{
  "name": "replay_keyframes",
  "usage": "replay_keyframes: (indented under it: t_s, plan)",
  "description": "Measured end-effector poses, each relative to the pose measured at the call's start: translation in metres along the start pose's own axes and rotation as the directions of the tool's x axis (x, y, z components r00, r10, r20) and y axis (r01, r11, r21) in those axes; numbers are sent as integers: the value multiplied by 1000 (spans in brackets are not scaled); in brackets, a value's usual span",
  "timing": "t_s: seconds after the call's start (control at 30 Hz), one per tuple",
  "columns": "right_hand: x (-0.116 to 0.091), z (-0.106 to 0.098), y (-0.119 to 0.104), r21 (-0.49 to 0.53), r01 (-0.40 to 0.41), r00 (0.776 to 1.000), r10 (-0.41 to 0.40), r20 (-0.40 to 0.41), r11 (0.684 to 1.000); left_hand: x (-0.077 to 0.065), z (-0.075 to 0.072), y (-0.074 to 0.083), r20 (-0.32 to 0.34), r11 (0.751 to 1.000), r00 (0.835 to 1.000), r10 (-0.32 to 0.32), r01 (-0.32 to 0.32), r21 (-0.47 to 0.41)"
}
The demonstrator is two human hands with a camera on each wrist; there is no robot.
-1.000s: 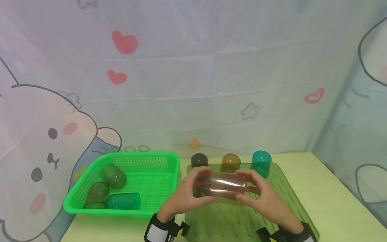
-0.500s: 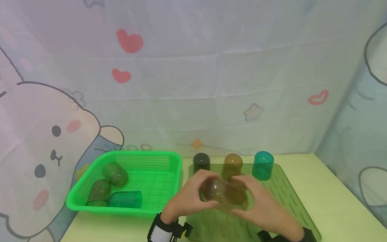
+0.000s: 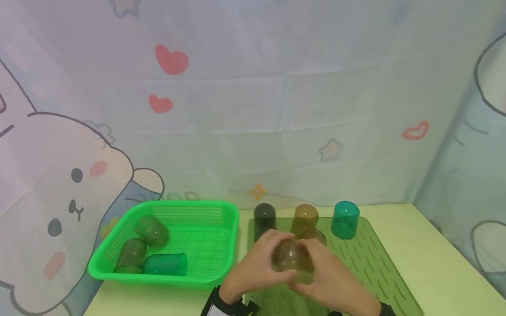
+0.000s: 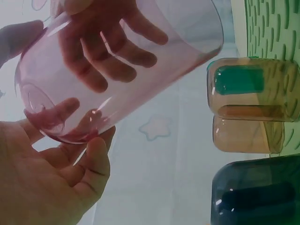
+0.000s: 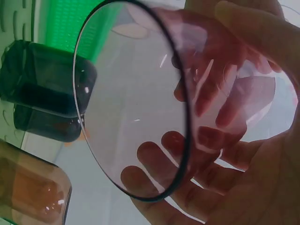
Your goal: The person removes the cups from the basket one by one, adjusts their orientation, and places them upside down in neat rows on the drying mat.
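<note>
Between both hands, above the mat, a clear pink-tinted cup (image 3: 290, 255) is held tilted. My left hand (image 3: 261, 265) grips it near its rounded base, with the thumb and fingers around that end in the left wrist view. My right hand (image 3: 330, 274) curls round the side of the same cup. Its open rim (image 5: 185, 117) points away from the palm in the right wrist view. Behind the hands, upside down on a green ridged mat (image 3: 367, 259), stand a dark cup (image 3: 264, 216), an amber cup (image 3: 305, 216) and a teal cup (image 3: 345, 220); another amber cup (image 3: 316, 235) is partly hidden.
To the left, a bright green plastic basket (image 3: 235, 232) contains a teal cup (image 3: 165, 264) lying on its side and two brownish cups (image 3: 152, 231). A patterned cloth (image 3: 237, 109) hangs behind the pale table (image 3: 399, 219).
The cup has turned from lying sideways across the hands to base-toward-the-head-camera. Both hands have come closer together and stay around it. Basket and standing cups look unchanged.
</note>
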State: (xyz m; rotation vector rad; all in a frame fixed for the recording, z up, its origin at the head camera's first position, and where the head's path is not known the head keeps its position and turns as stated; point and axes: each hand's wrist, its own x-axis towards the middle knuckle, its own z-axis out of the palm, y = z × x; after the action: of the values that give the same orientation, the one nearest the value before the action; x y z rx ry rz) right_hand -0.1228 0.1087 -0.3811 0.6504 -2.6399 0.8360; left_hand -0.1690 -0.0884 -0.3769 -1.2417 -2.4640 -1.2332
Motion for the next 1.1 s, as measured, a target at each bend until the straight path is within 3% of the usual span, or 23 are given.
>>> replay_keyframes:
  t_s: [0.13,0.27,0.37,0.6,0.83,0.97,1.1]
  plan:
    - [-3,-5,-3,36,-78,997,77,19,996,-2,-1,0,31,1000,999,23,-23,-21]
    - [-6,-16,0,155,-150,989,150,7,977,-4,-7,-1,38,999,999,26,-25,-23]
    - [-8,-26,8,220,-161,985,170,-20,962,-8,-15,-1,53,998,998,-24,21,53]
    - [-10,-56,40,202,-177,973,202,-112,963,-18,-44,6,127,973,982,-143,116,197]
    - [-11,-63,90,212,-288,943,315,-108,934,-37,-84,-6,228,926,945,-233,144,349]
    - [-17,-57,117,223,-366,922,384,-42,904,-46,-99,-18,301,899,909,-289,149,411]
    - [-23,-50,140,218,-431,899,437,19,876,-51,-111,-26,384,908,866,-320,165,384]
